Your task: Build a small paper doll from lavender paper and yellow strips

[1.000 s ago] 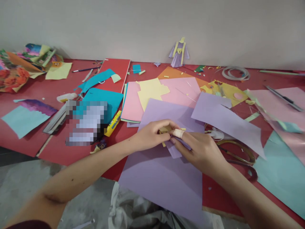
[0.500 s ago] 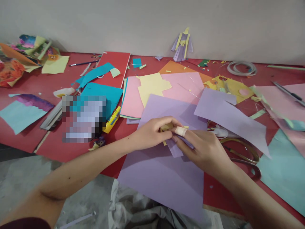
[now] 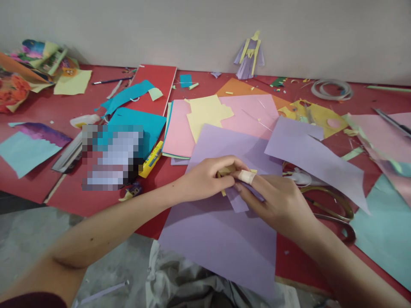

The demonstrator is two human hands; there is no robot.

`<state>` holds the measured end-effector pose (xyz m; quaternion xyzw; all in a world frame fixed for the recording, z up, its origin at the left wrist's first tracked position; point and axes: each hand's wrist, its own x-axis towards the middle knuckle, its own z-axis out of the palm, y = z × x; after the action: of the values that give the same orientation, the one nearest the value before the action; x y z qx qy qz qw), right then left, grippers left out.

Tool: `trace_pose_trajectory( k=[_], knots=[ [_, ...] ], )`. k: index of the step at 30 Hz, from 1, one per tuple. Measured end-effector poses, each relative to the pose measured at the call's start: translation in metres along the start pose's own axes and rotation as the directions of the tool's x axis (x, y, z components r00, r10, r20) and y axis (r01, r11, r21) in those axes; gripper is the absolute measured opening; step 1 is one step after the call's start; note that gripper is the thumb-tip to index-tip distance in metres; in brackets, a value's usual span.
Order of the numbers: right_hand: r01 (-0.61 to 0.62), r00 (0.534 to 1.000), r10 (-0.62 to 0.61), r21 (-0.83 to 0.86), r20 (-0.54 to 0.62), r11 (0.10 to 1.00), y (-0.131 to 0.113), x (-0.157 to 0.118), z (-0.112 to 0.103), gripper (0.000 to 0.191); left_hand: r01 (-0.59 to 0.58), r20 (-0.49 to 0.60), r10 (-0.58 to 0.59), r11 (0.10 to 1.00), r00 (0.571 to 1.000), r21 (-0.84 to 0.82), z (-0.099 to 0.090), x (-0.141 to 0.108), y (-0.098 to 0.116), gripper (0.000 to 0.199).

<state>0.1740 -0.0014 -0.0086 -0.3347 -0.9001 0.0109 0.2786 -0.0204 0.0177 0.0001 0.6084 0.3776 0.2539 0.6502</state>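
Observation:
My left hand (image 3: 213,177) and my right hand (image 3: 274,194) meet over a large purple paper sheet (image 3: 218,239). Between their fingertips is a small purple and yellow paper piece (image 3: 236,200); both hands are closed on it, and much of it is hidden by the fingers. A tape strip (image 3: 246,176) wraps one finger of my right hand. Beside that hand lie scissors (image 3: 334,201), partly covered by a cut purple paper piece (image 3: 317,158). Against the wall stands a purple and yellow paper figure (image 3: 249,57).
Pink sheets (image 3: 178,132) and a yellow paper piece (image 3: 208,113) lie beyond my hands. To the left are a yellow glue box (image 3: 151,160), teal paper (image 3: 150,124), and a cutter (image 3: 69,152). A coiled clear tube (image 3: 332,90) and a utility knife (image 3: 391,122) lie to the right.
The view has shifted slightly. Both hands stay together on the small paper piece, with barely any change in their grip.

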Motion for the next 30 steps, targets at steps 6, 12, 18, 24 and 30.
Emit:
trace_pose_trajectory(
  k=[6,12,18,24,30],
  knots=[
    [-0.012,1.0,0.012,-0.016,0.015,1.0,-0.0005,-0.0001,-0.0009,0.021,0.015,0.0,-0.015,1.0,1.0,0.012,-0.0009,0.0003,0.0016,0.031],
    [0.006,1.0,-0.006,-0.028,0.005,1.0,0.0,-0.0004,-0.0008,0.022,0.017,0.003,-0.017,1.0,1.0,0.0,-0.0015,0.0008,0.0011,0.031],
    [0.016,1.0,-0.016,-0.03,0.009,0.999,-0.0002,-0.0004,0.0,0.02,0.004,0.009,-0.004,1.0,1.0,0.026,-0.0015,-0.0003,0.0011,0.03],
    [0.028,0.999,-0.028,-0.026,0.031,0.999,0.0018,-0.0013,0.0003,0.021,-0.016,0.017,0.015,0.997,1.0,0.08,-0.0011,0.0,0.0017,0.032],
    [0.043,0.998,-0.041,-0.043,0.043,0.998,0.002,-0.0014,-0.0012,0.022,-0.016,0.037,0.013,0.996,0.999,0.089,-0.0024,-0.0004,0.0018,0.034]
  ],
)
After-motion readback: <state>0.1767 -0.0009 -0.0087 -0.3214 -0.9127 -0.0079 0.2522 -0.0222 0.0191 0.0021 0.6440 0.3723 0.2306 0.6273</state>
